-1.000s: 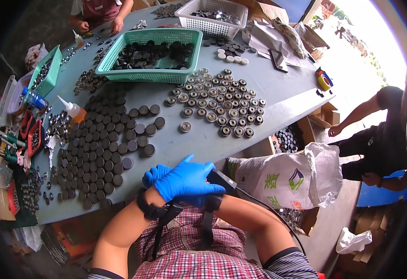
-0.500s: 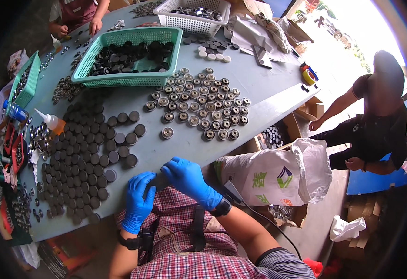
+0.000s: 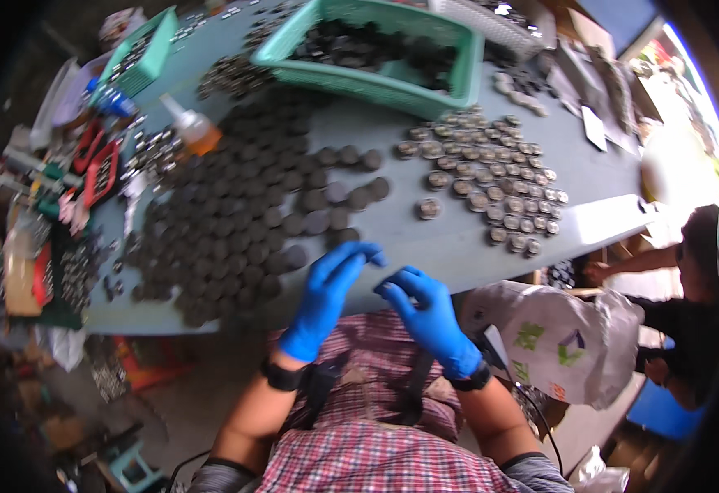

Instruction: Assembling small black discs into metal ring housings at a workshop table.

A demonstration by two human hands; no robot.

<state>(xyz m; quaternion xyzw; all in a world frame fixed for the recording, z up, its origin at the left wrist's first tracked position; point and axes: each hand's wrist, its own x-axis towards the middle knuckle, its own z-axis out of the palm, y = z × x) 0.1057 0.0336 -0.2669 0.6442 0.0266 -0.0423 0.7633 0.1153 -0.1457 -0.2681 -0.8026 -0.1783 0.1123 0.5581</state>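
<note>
My left hand [image 3: 327,292], in a blue glove, is raised over the table's near edge with its fingers stretched toward the right. My right hand [image 3: 427,311], gloved the same way, faces it with fingers loosely bent and thumb apart. A small gap lies between the two sets of fingertips, and I see nothing held in either hand, though the picture is blurred. Just beyond and left of my left hand spreads a crowd of dark round caps [image 3: 228,222], set close together. Silvery round metal pieces with centre holes [image 3: 491,172] stand grouped beyond my right hand.
A green basket [image 3: 359,88] of black parts stands at the back. A bottle with orange liquid [image 3: 195,131] is among the caps. Red trays [image 3: 101,174] and a green bin [image 3: 142,62] line the left. White sack [image 3: 540,337] and another person [image 3: 696,304] are at right.
My view has swung left, so the table's things sit farther right. My hands, close together near a dark piece before, are now apart, and no dark piece shows between them.
</note>
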